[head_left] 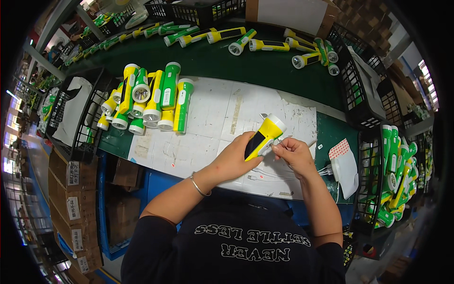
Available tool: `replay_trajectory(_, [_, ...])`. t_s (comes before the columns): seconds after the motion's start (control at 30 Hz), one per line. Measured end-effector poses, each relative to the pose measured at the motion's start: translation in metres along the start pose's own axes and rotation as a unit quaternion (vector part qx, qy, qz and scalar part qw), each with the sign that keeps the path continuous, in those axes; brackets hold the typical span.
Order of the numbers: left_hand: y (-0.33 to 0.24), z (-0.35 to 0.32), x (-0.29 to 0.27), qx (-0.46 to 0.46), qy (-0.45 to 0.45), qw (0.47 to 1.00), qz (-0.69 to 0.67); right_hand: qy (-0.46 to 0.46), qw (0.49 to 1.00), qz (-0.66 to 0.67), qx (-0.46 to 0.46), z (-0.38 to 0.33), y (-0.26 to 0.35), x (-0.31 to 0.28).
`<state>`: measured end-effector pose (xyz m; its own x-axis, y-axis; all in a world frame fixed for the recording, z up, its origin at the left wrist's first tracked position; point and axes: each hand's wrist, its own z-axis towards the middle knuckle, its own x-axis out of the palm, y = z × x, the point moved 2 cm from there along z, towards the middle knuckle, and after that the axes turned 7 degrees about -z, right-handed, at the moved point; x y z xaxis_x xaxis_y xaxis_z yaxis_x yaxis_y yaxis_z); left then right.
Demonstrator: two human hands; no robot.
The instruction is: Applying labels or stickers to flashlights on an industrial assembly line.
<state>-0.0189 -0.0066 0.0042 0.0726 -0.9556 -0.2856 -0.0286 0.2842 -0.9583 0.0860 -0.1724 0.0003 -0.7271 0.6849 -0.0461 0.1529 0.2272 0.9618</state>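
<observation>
My left hand (232, 158) is wrapped round a yellow and green flashlight (271, 128) with a white head and a dark panel along its body. The flashlight is tilted, its head pointing away and to the right. My right hand (297, 158) is at the flashlight's right side, thumb and fingers pinched together; a small thin piece shows at the fingertips, too small to name. Below the hands a white cable (272, 178) with a plug lies on the white worktop sheet (208, 118). Left of them is a pile of green and yellow flashlights (153, 99).
A row of flashlights (227, 34) lies along the dark green surface at the back. Black crates stand at left (90, 111) and right (354, 90); another at lower right holds many flashlights (395, 165). A white device with red-dotted paper (341, 165) lies near the right edge.
</observation>
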Motion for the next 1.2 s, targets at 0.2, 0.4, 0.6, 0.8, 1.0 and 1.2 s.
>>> replay_trajectory(0.2, [-0.005,-0.004,0.006,0.038,-0.068,0.986,0.145,-0.029,1.000,-0.010,0.005,0.002,-0.012,0.000])
replay_trajectory(0.4, [-0.010,-0.007,0.008,0.017,-0.091,0.974,0.206,-0.040,0.997,0.033,0.049,-0.003,0.000,0.007])
replay_trajectory(0.6, [0.005,0.008,-0.001,0.100,-0.168,0.968,0.159,0.003,0.996,-0.088,0.009,-0.013,-0.008,-0.007])
replay_trajectory(0.8, [-0.012,0.030,0.023,-0.001,-0.020,0.905,-0.425,-0.020,0.966,-0.253,-0.050,-0.014,0.020,0.017])
replay_trajectory(1.0, [-0.004,0.025,-0.006,-0.058,-0.020,0.923,-0.381,-0.413,0.798,-0.366,-0.243,0.036,0.076,-0.158])
replay_trajectory(1.2, [0.012,0.030,-0.006,-0.081,-0.034,0.906,-0.413,-0.443,0.643,-0.594,0.193,0.058,0.101,-0.331])
